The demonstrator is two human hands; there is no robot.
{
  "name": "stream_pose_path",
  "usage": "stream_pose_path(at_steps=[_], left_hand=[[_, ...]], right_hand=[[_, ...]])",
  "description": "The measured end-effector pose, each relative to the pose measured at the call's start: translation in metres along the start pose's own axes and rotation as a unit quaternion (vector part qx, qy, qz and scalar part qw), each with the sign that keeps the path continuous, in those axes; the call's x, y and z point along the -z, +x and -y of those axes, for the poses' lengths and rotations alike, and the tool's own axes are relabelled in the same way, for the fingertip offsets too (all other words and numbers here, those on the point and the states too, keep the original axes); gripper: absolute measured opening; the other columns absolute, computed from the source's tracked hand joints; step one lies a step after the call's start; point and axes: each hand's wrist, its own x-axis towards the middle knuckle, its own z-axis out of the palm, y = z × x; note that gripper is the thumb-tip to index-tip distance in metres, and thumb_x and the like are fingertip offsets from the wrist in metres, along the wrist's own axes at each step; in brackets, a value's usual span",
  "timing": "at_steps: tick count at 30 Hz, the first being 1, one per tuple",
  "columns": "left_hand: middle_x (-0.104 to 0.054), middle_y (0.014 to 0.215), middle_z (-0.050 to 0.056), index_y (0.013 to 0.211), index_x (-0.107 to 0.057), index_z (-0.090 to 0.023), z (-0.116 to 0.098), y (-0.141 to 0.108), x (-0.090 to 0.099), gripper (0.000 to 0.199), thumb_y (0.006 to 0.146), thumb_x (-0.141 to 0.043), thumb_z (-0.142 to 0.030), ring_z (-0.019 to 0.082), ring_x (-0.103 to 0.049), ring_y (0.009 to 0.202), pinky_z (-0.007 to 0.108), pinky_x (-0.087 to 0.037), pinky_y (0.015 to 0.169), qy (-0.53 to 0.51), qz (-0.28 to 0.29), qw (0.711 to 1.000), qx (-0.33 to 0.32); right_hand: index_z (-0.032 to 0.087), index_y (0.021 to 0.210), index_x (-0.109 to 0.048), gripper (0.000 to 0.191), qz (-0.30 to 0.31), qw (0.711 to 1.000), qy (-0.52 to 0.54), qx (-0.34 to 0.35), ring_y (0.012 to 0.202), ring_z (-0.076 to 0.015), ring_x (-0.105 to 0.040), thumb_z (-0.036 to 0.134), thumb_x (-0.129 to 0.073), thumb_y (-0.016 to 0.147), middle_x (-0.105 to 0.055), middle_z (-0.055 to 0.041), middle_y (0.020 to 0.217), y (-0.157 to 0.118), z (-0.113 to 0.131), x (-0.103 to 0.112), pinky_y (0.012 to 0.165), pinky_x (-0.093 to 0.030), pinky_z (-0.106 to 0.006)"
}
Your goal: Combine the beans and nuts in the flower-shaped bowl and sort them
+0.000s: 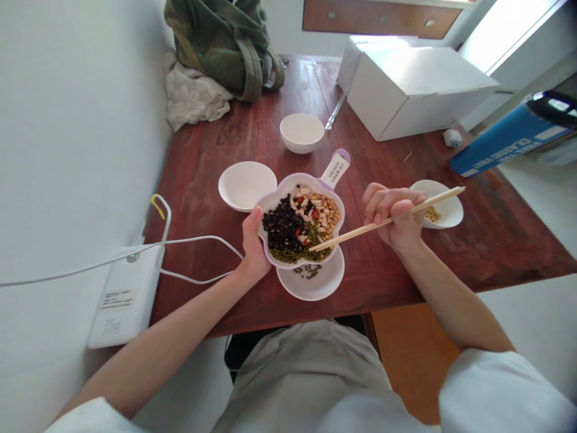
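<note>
My left hand [256, 242] grips the left rim of a flower-shaped bowl [339, 195] with a lilac edge and a labelled handle. Inside lie black beans [285, 225], green mung beans [288, 255], yellow soybeans [331, 211] and pale nut pieces with a few red bits. Closed around a pair of wooden chopsticks [360, 231], my right hand [399, 216] has their tips at the mung beans. Partly under the flower-shaped bowl is a white bowl [315, 291] with some mung beans. Behind my right hand, another white bowl [451, 207] contains a few soybeans.
Two white bowls [247, 186] [302, 132] stand farther back on the dark red table [202, 180]. A white box [406, 90], a blue bottle [509, 135] and a wrapped strip [336, 111] are beyond. A green bag [220, 48] leans by the wall; a white cable [202, 239] runs left.
</note>
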Motion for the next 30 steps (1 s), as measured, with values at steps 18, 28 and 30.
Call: stream_pose_path(at_steps=[18, 28, 30], left_hand=[[-0.087, 0.108, 0.009, 0.089, -0.082, -0.024, 0.000, -0.003, 0.000, 0.044, 0.076, -0.084, -0.066, 0.044, -0.070, 0.140, 0.051, -0.065, 0.112, 0.014, -0.001, 1.000, 0.011], [-0.088, 0.106, 0.008, 0.090, -0.084, -0.022, -0.001, -0.002, -0.002, 0.047, 0.072, -0.089, -0.065, 0.043, -0.071, 0.137, 0.049, -0.063, 0.115, -0.004, -0.005, 1.000, 0.004], [-0.088, 0.105, 0.007, 0.086, -0.082, -0.023, -0.001, -0.002, -0.003, 0.044, 0.072, -0.088, -0.064, 0.043, -0.071, 0.138, 0.048, -0.063, 0.115, 0.000, -0.011, 1.000, 0.001]], right_hand=[[0.025, 0.055, -0.072, 0.056, 0.068, 0.997, -0.038, -0.003, 0.052, -0.0221, -0.062, 0.063, -0.082, 0.094, -0.063, -0.0041, 0.048, -0.007, 0.003, -0.004, 0.055, -0.051, -0.040], [0.024, 0.060, -0.075, 0.051, 0.056, 0.998, -0.008, -0.007, 0.050, -0.0198, -0.059, 0.060, -0.081, 0.097, -0.063, -0.0031, 0.050, -0.007, 0.003, -0.004, 0.051, -0.047, -0.037], [0.024, 0.060, -0.074, 0.052, 0.055, 0.998, -0.007, -0.009, 0.050, -0.0194, -0.059, 0.060, -0.079, 0.098, -0.064, -0.0028, 0.050, -0.006, 0.005, -0.005, 0.052, -0.047, -0.037]])
